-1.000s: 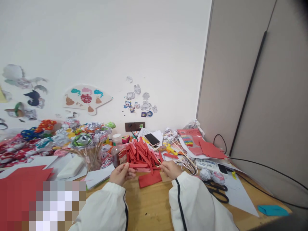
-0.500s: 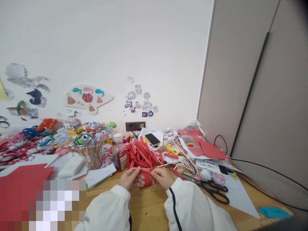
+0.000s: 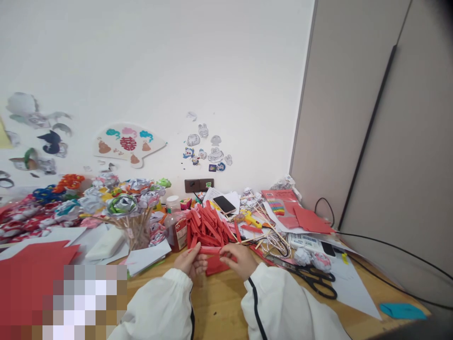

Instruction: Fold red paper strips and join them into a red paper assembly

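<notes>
Over the tabletop (image 3: pixel 215 302), in the head view: a narrow red paper strip (image 3: pixel 210 250) is held roughly level, just in front of a heap of red strips (image 3: pixel 208 224).
Left hand (image 3: pixel 192 263): the strip's left end is pinched between thumb and forefinger; the other fingers are loosely curled.
Right hand (image 3: pixel 241 260): the strip's right end is gripped by thumb and fingertips, held narrow.
Flat red piece (image 3: pixel 216 267): it is seen on the tabletop between the hands, partly covered by the strip.
Done so far: many narrow strips are already heaped, too tangled to be counted.
Left to do: the held strip is not yet laid down; the flat piece is judged unworked, as are the large red sheets (image 3: pixel 38 257) at the left. Whether all are meant for use cannot be told.
Around the heap: it is flanked by a bottle (image 3: pixel 177 229) and a phone (image 3: pixel 224 205); black-handled scissors (image 3: pixel 316 282) are left lying beyond the right hand.
</notes>
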{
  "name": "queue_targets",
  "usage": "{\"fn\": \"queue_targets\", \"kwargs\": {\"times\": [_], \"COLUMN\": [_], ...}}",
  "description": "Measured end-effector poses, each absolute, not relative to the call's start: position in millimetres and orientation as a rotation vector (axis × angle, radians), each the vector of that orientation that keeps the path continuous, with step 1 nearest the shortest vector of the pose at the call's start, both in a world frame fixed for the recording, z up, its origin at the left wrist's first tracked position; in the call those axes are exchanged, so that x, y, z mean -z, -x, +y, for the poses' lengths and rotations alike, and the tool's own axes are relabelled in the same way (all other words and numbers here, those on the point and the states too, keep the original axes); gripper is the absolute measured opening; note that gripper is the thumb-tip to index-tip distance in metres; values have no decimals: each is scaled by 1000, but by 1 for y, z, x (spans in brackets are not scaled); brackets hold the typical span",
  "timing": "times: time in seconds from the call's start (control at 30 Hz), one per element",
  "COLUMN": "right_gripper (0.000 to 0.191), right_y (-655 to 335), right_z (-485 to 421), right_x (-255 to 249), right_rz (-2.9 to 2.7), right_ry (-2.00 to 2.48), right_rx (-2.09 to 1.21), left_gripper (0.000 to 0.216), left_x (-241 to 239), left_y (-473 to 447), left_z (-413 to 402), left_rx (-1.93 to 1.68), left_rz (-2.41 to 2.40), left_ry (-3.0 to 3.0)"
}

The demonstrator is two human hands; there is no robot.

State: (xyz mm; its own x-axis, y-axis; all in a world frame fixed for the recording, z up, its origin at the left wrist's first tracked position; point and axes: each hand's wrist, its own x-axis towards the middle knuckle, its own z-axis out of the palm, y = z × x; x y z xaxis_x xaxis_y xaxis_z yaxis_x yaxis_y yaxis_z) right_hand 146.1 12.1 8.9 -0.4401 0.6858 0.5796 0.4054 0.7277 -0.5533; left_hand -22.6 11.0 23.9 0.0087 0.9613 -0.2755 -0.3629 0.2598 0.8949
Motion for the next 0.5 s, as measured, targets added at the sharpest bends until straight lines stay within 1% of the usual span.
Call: {"fn": "queue_targets", "kwargs": {"times": [0.1, 0.23, 0.4, 0.47, 0.5], "right_gripper": [11, 14, 16, 16, 16], "right_y": [-148, -152, -151, -150, -149], "right_z": [16, 19, 18, 16, 16], "right_x": [-7, -8, -9, -9, -8], "right_rz": [-2082, -2117, -2208, -2211, -2209], "right_ry": [801, 727, 707, 699, 695], "right_rx": [-274, -260, -212, -206, -212], "left_gripper": [19, 23, 14, 12, 16], "left_x": [-22, -21, -27, -30, -31], "left_y": [21, 27, 32, 31, 30], "left_z": [10, 11, 10, 7, 6], "left_rx": [-1080, -1019, -1162, -1290, -1361], "left_rz": [1083, 1184, 1351, 1378, 1392], "left_ry": [-749, -1014, -1724, -1893, -1925]}}
